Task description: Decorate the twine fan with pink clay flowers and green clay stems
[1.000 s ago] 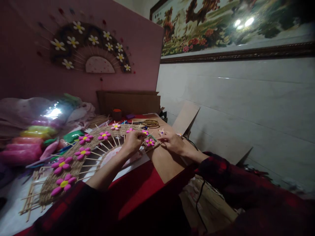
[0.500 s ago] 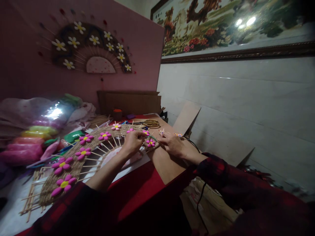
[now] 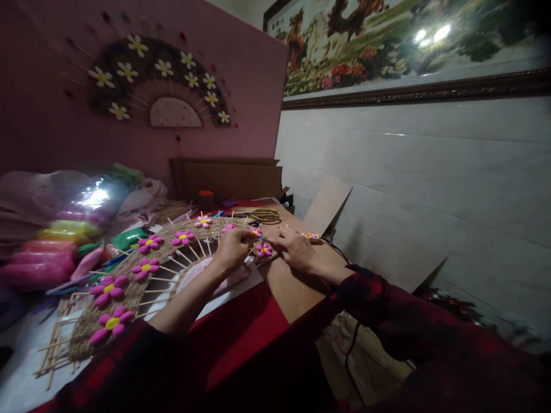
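A fan-shaped craft piece [image 3: 124, 269] of coiled twine on thin sticks lies across the table, set with pink, yellow-centred flowers. At its right end, my left hand [image 3: 232, 250] is closed in a pinch on a thin green strand [image 3: 262, 240], close to the twine. My right hand [image 3: 297, 250] sits just across from it, fingers pinched at the strand's other end. Fingertips hide most of the strand. Just below it is a small pink flower [image 3: 264, 249] on the twine.
Scissors [image 3: 266, 215] lie behind the hands. Bags of coloured clay [image 3: 47, 255] crowd the left side. Brown cardboard [image 3: 293, 287] lies under the fan's right end. A finished fan with white flowers [image 3: 163, 69] hangs on the pink board.
My right hand has shifted slightly left, toward my left hand, and less of the green strand shows between them. My left hand has barely moved.
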Available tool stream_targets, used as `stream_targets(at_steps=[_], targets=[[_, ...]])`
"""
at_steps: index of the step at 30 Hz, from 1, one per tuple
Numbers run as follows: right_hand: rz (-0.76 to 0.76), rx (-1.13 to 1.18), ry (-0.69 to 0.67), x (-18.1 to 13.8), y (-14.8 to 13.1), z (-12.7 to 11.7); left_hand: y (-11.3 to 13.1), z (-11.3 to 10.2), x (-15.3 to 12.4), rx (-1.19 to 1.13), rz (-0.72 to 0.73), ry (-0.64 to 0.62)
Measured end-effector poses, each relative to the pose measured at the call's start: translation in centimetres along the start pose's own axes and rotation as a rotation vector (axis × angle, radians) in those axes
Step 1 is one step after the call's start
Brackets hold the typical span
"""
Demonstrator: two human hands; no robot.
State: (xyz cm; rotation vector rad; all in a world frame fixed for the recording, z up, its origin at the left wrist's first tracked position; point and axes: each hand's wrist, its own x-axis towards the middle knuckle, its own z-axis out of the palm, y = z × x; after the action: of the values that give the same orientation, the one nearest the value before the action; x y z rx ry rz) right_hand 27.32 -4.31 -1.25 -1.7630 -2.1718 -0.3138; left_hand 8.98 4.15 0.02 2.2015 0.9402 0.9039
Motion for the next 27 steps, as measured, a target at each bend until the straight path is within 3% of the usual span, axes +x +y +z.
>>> stream_targets(at_steps=[27], targets=[[0.033, 0.004, 0.025, 0.04, -0.59, 0.21, 0.16, -0.24, -0.06, -0.046, -0.034, -0.015]])
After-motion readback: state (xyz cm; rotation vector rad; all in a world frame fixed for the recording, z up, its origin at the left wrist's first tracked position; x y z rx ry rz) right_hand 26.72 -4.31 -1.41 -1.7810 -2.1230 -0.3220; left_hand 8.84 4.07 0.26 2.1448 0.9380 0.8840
